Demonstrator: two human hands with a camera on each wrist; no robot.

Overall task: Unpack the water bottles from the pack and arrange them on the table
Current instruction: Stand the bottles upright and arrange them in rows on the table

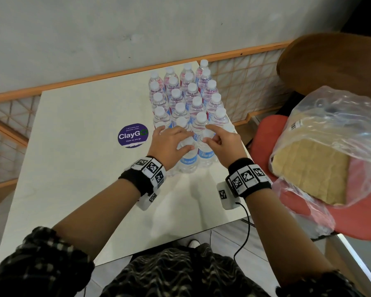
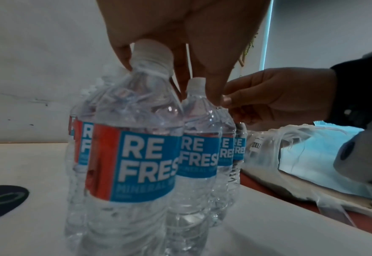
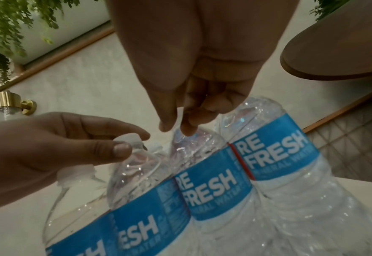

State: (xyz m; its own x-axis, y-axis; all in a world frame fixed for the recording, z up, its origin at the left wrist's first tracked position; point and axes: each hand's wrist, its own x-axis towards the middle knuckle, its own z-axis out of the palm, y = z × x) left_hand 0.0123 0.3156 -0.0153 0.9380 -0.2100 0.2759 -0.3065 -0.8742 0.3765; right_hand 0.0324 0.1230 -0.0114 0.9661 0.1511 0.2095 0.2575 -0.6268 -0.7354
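Several clear water bottles [image 1: 186, 97] with white caps and blue labels stand in tight rows on the right side of the white table [image 1: 84, 168]. My left hand [image 1: 178, 140] reaches over the near-left bottle [image 1: 187, 160]. In the left wrist view its fingers [image 2: 123, 57] curl round the neck below that bottle's cap [image 2: 152, 52]. My right hand [image 1: 208, 133] is over the neighbouring bottle [image 1: 206, 154], index finger stretched out. In the right wrist view its thumb and fingertips [image 3: 187, 129] pinch that bottle's top [image 3: 209, 187], hiding the cap.
The emptied plastic wrap with its cardboard tray [image 1: 321, 155] lies on a red chair [image 1: 362, 221] to the right. A purple round sticker [image 1: 133, 136] sits mid-table. The bottles stand close to the table's right edge. A round wooden top [image 1: 330, 61] is at the back right.
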